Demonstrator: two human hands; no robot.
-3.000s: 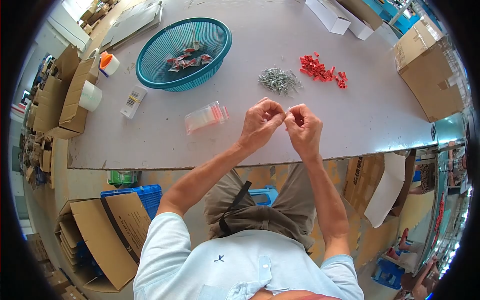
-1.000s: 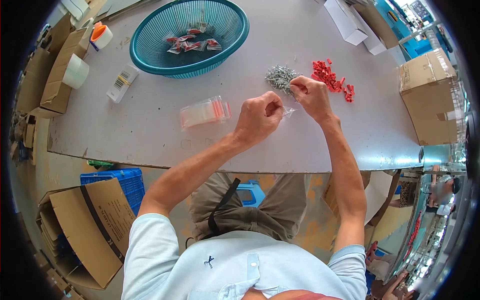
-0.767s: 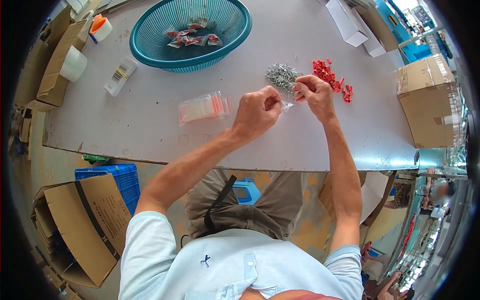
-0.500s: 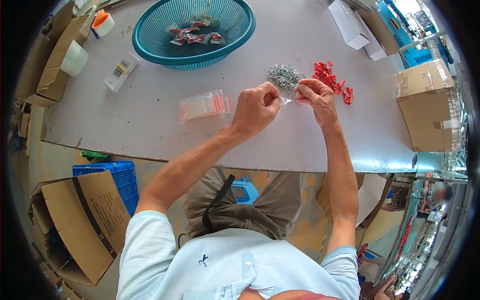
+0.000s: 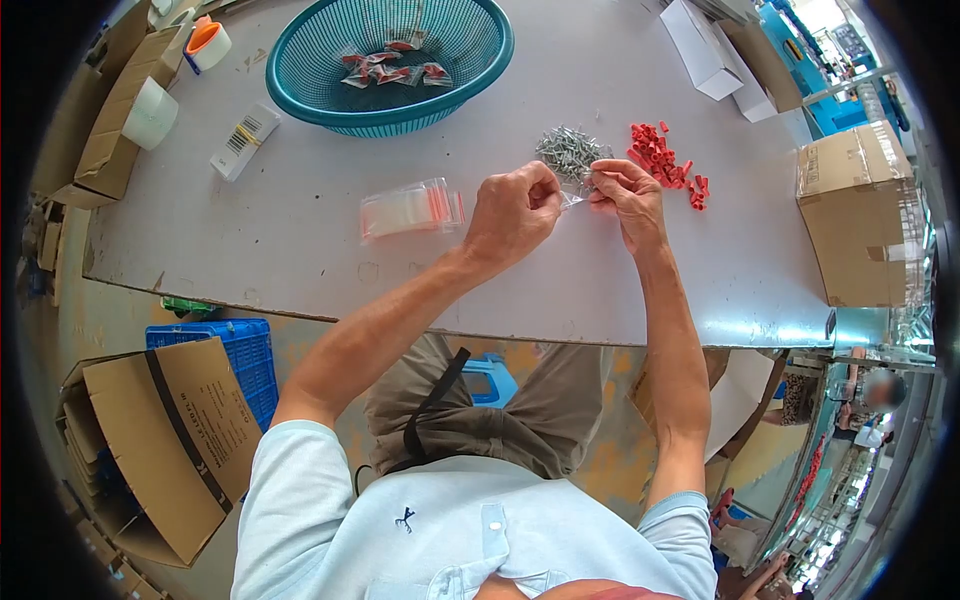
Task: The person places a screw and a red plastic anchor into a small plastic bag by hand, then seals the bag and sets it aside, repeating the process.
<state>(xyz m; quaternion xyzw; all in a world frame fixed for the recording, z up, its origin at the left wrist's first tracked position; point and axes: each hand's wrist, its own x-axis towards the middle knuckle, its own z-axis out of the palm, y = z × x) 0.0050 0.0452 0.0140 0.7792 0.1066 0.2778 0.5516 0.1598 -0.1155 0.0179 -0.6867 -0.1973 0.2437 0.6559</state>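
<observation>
On the left, on the floor by the near edge of the table (image 5: pixel 480 305), an open carton (image 5: pixel 170 435) stands beside a blue crate (image 5: pixel 250 360). At the table's left edge is a cardboard box (image 5: pixel 108 160) with a pale roll (image 5: pixel 150 113) against its side, and farther back an orange-cored roll (image 5: pixel 208 45). Right of these lies a banded barcode stack (image 5: pixel 245 142). The green basket (image 5: pixel 390 123) sits at the far side, with some clear packets of red pieces (image 5: pixel 392 75) inside. Nearer, a pile of flat red-edged bags (image 5: pixel 405 210) lies just left of the left hand (image 5: pixel 512 212). That hand's thumb and fingers are curled in a pinch on a small clear bag (image 5: pixel 572 199), which is between the two hands. Just beyond it is a heap of silvery metal pins (image 5: pixel 568 150). The right hand (image 5: pixel 632 197) is at the heap's near right side, thumb and fingertips brought close together; I cannot tell whether they grip anything. Loose red sleeves (image 5: pixel 655 155) lie just beyond it to the right. Farther back are white boxes (image 5: pixel 695 50), and at the right edge stands a taped carton (image 5: pixel 860 215).
</observation>
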